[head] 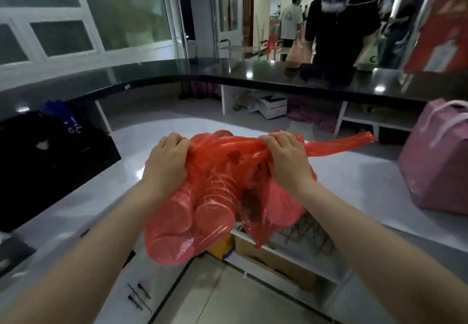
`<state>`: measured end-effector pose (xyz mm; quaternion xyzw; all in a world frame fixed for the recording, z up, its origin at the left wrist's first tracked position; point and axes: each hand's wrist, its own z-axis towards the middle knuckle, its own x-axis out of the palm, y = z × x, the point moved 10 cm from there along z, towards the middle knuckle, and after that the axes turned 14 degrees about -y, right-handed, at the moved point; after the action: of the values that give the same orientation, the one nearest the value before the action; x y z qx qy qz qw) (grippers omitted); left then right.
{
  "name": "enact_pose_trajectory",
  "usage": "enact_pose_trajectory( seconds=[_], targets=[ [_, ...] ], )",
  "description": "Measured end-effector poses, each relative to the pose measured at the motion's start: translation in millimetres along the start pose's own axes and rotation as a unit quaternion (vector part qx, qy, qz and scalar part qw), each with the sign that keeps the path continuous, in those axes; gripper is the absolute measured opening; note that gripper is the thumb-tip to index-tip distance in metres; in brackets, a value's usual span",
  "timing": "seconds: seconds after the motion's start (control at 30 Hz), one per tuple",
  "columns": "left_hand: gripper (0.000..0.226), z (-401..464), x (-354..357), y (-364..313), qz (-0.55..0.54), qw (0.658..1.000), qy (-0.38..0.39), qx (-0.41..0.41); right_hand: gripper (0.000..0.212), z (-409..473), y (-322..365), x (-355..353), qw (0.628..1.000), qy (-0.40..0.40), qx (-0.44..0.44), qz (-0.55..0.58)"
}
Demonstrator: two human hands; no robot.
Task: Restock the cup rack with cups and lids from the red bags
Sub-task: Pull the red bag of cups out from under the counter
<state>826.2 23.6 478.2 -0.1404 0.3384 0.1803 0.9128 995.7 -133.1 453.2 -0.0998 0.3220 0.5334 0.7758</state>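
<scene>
My left hand (168, 158) and right hand (286, 158) each clench the red bag's (222, 171) mouth, holding it up to spread it open and reach the cups (202, 212).

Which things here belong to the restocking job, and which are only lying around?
Job: red bag, the stacked cups inside it, left hand and right hand gripping the bag.
Lying about: pink bag, black bag, white box.
</scene>
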Motion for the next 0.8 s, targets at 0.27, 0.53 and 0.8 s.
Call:
enact_pose_trajectory(
  seconds=[0.27,0.53,0.8],
  targets=[
    [0.034,84,114,48,-0.035,0.999,0.018,-0.004,0.042,57,-54,89,0.998,0.026,0.032,-0.052],
    [0.017,170,228,62,-0.063,0.996,0.054,0.037,0.042,103,-135,138,0.988,0.0,0.105,-0.115],
    [0.032,219,318,30,-0.039,0.982,0.078,0.165,0.051,133,-219,174,0.967,-0.018,0.167,-0.192]
  ],
)
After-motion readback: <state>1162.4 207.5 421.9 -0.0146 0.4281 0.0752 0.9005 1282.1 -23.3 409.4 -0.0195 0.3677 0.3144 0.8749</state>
